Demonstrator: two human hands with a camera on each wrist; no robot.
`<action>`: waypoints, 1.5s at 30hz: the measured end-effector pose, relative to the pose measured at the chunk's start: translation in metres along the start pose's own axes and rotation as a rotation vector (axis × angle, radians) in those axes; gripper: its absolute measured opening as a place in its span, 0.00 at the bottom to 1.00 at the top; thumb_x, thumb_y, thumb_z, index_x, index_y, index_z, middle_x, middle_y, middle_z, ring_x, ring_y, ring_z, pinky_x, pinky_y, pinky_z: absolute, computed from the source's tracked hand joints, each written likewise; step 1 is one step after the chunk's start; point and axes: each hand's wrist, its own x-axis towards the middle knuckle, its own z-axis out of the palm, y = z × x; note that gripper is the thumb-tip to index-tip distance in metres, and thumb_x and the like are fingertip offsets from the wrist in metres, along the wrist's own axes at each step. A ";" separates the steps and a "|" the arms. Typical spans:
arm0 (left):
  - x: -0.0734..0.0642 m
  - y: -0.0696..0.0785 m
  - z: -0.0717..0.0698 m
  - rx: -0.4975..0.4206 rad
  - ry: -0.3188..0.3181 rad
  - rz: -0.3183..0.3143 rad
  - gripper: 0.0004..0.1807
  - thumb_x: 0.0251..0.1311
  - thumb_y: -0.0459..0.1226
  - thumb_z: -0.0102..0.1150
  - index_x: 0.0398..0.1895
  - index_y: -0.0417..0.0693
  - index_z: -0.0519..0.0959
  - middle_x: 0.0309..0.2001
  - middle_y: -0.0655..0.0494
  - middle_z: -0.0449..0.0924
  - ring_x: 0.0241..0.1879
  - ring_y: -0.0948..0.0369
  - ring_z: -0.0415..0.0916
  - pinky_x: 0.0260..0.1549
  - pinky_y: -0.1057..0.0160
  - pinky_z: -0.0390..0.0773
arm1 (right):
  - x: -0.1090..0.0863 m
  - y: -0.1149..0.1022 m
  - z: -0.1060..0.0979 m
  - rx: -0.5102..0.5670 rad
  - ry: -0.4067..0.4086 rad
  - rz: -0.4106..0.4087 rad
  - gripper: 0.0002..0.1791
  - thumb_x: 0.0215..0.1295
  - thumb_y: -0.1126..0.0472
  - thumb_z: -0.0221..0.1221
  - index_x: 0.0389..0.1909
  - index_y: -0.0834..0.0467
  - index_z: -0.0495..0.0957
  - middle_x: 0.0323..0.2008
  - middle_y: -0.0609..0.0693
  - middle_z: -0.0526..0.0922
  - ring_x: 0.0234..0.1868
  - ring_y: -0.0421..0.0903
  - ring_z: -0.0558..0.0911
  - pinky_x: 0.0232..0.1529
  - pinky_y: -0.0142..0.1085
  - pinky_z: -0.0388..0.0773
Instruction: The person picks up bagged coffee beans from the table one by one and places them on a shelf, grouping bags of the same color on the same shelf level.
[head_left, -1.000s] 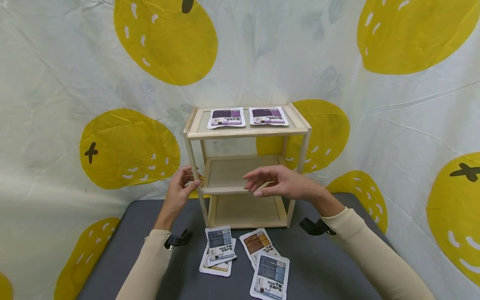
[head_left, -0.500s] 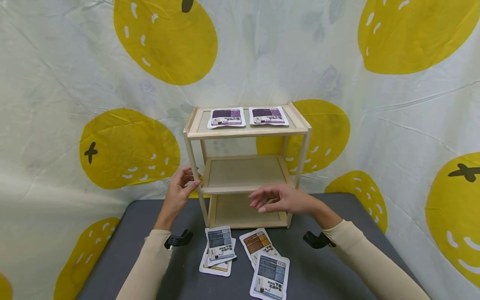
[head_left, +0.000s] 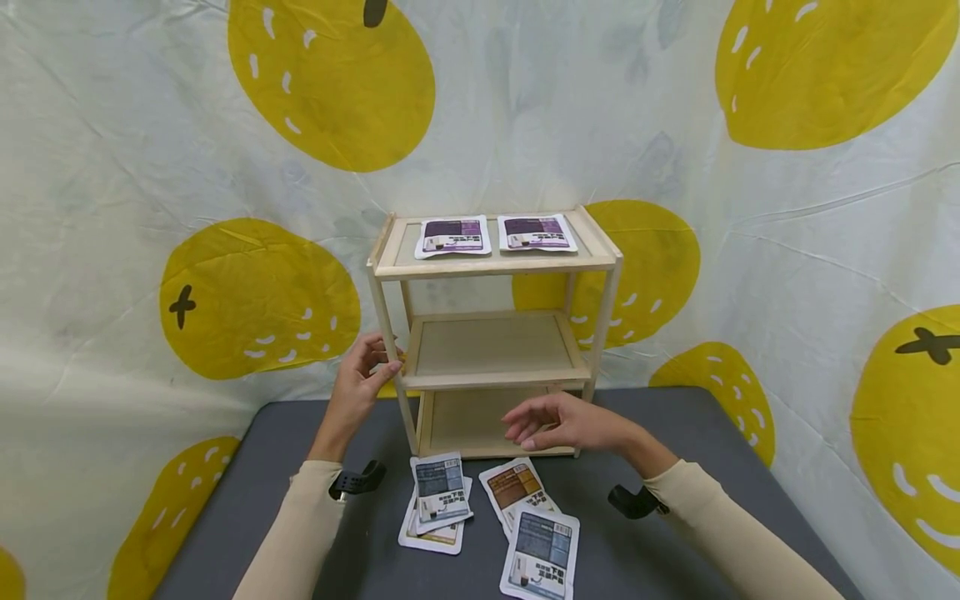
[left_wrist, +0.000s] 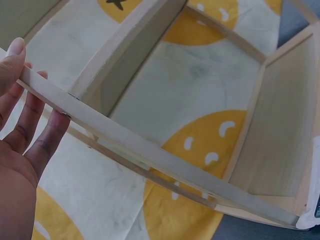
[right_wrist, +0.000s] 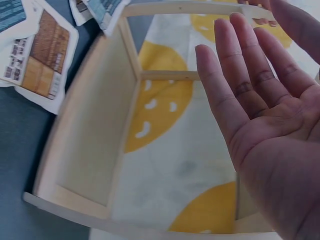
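A three-tier wooden shelf rack [head_left: 495, 382] stands at the back of the grey table. My left hand [head_left: 360, 379] holds its front left post [left_wrist: 120, 131], thumb on one side and fingertips on the other. My right hand [head_left: 566, 421] hovers before the bottom tier, fingers slightly bent, holding nothing. Below it on the table lie an orange-brown pouch [head_left: 513, 487] and a blue-grey pouch [head_left: 540, 554] overlapping it. Left of them, another blue-grey pouch [head_left: 441, 492] lies on a yellowish-labelled pouch [head_left: 431, 537].
Two purple-labelled pouches, a left one [head_left: 453, 236] and a right one [head_left: 536, 232], lie side by side on the top tier. A pale cloth [head_left: 480, 100] with large yellow fruit prints hangs behind the rack and at both sides of the grey table [head_left: 285, 450].
My right hand has moved down from the middle tier's level to in front of the bottom tier. The left hand stays on the post; the pouches have not moved.
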 end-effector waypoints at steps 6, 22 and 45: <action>0.000 0.000 0.000 0.015 0.018 -0.025 0.22 0.67 0.27 0.61 0.63 0.41 0.72 0.51 0.38 0.78 0.46 0.61 0.78 0.44 0.68 0.81 | -0.003 0.014 0.007 0.037 -0.008 0.038 0.24 0.71 0.64 0.62 0.66 0.60 0.73 0.58 0.62 0.81 0.58 0.63 0.80 0.56 0.38 0.80; -0.001 0.013 0.002 0.017 0.012 -0.045 0.23 0.66 0.24 0.60 0.64 0.35 0.71 0.51 0.35 0.77 0.46 0.60 0.78 0.45 0.69 0.80 | -0.013 0.047 0.023 0.121 0.007 0.079 0.26 0.68 0.66 0.64 0.65 0.63 0.73 0.58 0.66 0.80 0.58 0.65 0.80 0.55 0.37 0.81; -0.003 0.032 0.004 -0.005 0.015 -0.080 0.22 0.67 0.26 0.61 0.63 0.37 0.72 0.52 0.31 0.76 0.47 0.59 0.78 0.46 0.69 0.80 | -0.027 0.087 0.043 0.117 -0.037 0.061 0.31 0.64 0.71 0.66 0.66 0.76 0.68 0.58 0.78 0.75 0.57 0.78 0.75 0.55 0.45 0.81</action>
